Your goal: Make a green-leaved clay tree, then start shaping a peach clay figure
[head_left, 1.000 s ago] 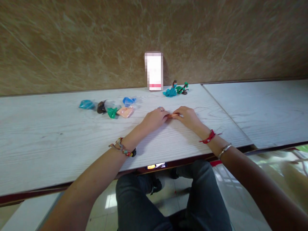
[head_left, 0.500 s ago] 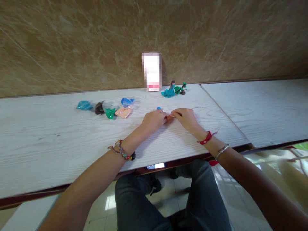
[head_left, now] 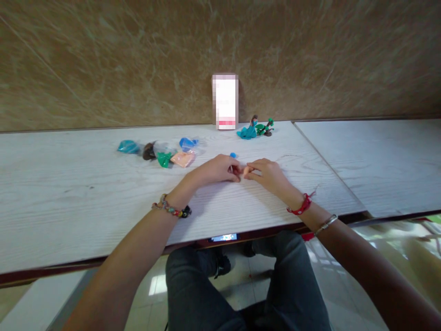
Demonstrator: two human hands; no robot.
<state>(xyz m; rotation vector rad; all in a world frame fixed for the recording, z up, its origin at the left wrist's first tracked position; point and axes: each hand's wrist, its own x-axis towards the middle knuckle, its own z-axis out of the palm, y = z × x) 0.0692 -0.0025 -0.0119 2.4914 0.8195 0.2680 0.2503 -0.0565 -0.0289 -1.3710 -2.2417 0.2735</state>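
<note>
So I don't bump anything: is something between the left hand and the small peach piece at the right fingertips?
Nothing visible stands between the left hand and the peach piece in the right hand. The small blue piece lies just beyond the left hand, off that line.

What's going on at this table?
Someone is working a small piece of peach-coloured clay between both bare hands, just above the table. The fingers of the right hand pinch it, with the left hand close beside it. A small blue piece lies just beyond the left hand. Bagged colours sit off to the left, and a teal-dressed figurine stands near the wall.
</note>
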